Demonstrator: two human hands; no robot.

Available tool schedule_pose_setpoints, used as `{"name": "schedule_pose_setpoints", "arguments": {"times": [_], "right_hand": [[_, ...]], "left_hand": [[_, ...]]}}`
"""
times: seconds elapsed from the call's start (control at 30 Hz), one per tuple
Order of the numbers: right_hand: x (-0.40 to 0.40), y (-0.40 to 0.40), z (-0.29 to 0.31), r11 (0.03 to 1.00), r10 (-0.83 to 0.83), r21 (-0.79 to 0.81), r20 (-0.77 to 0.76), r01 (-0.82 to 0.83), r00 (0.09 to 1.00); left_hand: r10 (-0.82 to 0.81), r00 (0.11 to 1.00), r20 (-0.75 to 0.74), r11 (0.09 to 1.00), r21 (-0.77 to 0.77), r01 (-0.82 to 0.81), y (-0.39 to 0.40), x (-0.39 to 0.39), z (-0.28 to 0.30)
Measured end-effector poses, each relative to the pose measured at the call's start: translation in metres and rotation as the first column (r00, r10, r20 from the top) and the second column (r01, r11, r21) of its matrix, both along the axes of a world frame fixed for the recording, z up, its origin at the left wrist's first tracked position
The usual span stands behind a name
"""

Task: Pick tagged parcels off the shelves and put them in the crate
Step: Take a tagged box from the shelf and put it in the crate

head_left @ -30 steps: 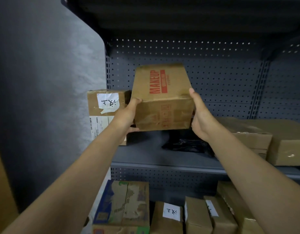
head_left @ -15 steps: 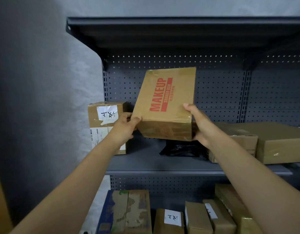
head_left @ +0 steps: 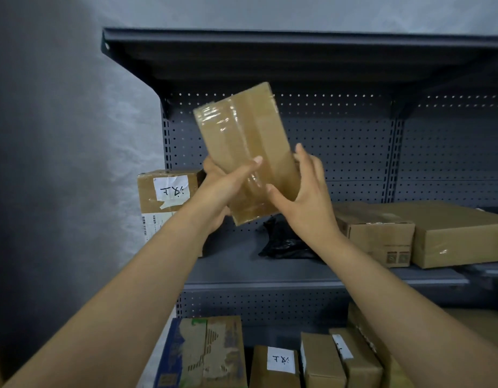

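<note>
Held box [head_left: 243,152] up in front of shelf unit [head_left: 298,278], both hands on it, well above middle shelf board, touching nothing else. Tilted, top leaning left, taped plain face toward cam; clear tape glossy across upper left corner & down centre seam. No tag seen on that face.

Left hand [head_left: 217,189] gripped lower left edge: thumb lay across front face, fingers wrapped behind, knuckles just visible past the edge. Right hand [head_left: 304,191] clamped lower right side: thumb on front near bottom, fingers up along right edge. Both grasping the box, neither loose.

Behind left wrist: tagged box [head_left: 169,197] on middle shelf at far left, white handwritten label on front, barcode sticker lower down. Black plastic bag [head_left: 284,242] lay on same shelf under held box, crumpled, prob soft parcel but too dark to tell. Right of it, two plain boxes side by side: small box [head_left: 382,233] w/ printed symbols on front, big flat box [head_left: 460,236] touching it.

Lower shelf: blue-printed box [head_left: 203,354] at left, then labelled box [head_left: 278,365] w/ white handwritten tag, then a row of narrow boxes [head_left: 340,362] leaning right, one w/ white label on top.
</note>
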State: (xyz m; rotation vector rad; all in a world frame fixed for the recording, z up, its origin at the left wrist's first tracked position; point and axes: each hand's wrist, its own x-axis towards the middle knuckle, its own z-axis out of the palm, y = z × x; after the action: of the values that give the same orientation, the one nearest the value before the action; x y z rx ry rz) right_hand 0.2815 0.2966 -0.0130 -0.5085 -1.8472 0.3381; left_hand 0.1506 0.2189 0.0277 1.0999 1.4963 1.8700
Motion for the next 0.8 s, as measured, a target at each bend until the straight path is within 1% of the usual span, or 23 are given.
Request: {"name": "schedule_pose_setpoints", "arguments": {"times": [0.1, 0.2, 0.27, 0.4, 0.43, 0.5, 0.57, 0.6, 0.63, 0.67, 0.7, 0.77, 0.8], "right_hand": [[-0.002, -0.012, 0.001, 0.992, 0.074, 0.097, 0.055, -0.079, 0.996], [-0.006, -0.019, -0.007, 0.964, 0.157, 0.193, 0.15, -0.185, 0.976], [-0.007, -0.019, -0.013, 0.946, 0.197, 0.219, 0.192, -0.238, 0.961], [-0.004, -0.017, -0.011, 0.93, 0.218, 0.236, 0.258, -0.281, 0.941], [0.0, -0.017, -0.008, 0.929, 0.231, 0.219, 0.288, -0.298, 0.929], [0.008, -0.016, 0.0, 0.932, 0.274, 0.137, 0.339, -0.336, 0.9], [0.016, -0.009, 0.008, 0.953, 0.227, 0.124, 0.319, -0.278, 0.92], [0.019, -0.003, 0.011, 0.968, 0.187, 0.118, 0.255, -0.222, 0.949], [0.022, 0.005, 0.015, 0.984, 0.151, 0.07, 0.168, -0.164, 0.974], [0.026, 0.012, 0.019, 0.993, 0.115, -0.029, 0.096, -0.113, 0.989], [0.03, 0.019, 0.022, 0.983, 0.093, -0.165, 0.056, -0.083, 0.994], [0.036, 0.035, 0.022, 0.899, 0.122, -0.428, 0.034, -0.095, 0.992], [0.038, 0.039, 0.02, 0.842, 0.149, -0.525, 0.01, -0.122, 0.989]], "left_hand": [[0.044, 0.995, 0.087, 0.999, 0.008, -0.045, 0.002, 0.0, -0.002], [0.123, 0.977, 0.175, 0.988, 0.069, -0.136, 0.006, -0.002, -0.001], [0.134, 0.966, 0.222, 0.987, 0.057, -0.15, 0.006, -0.004, 0.002], [0.137, 0.974, 0.181, 0.99, 0.011, -0.141, 0.006, -0.01, 0.003], [0.131, 0.978, 0.166, 0.991, 0.0, -0.132, 0.006, -0.013, 0.002], [0.124, 0.985, 0.12, 0.992, -0.013, -0.124, 0.003, -0.018, 0.0], [0.102, 0.992, 0.077, 0.995, -0.016, -0.101, -0.002, -0.027, -0.005], [0.071, 0.996, 0.061, 0.997, -0.03, -0.069, -0.005, -0.031, -0.007], [0.026, 0.999, 0.048, 0.998, -0.051, -0.023, -0.01, -0.033, -0.008], [-0.021, 0.999, 0.038, 0.997, -0.072, 0.023, -0.015, -0.035, -0.009], [-0.07, 0.997, 0.031, 0.995, -0.074, 0.073, -0.019, -0.036, -0.01], [-0.131, 0.991, 0.024, 0.99, -0.056, 0.132, -0.024, -0.036, -0.012], [-0.144, 0.989, 0.028, 0.989, -0.039, 0.145, -0.024, -0.034, -0.013]]}}
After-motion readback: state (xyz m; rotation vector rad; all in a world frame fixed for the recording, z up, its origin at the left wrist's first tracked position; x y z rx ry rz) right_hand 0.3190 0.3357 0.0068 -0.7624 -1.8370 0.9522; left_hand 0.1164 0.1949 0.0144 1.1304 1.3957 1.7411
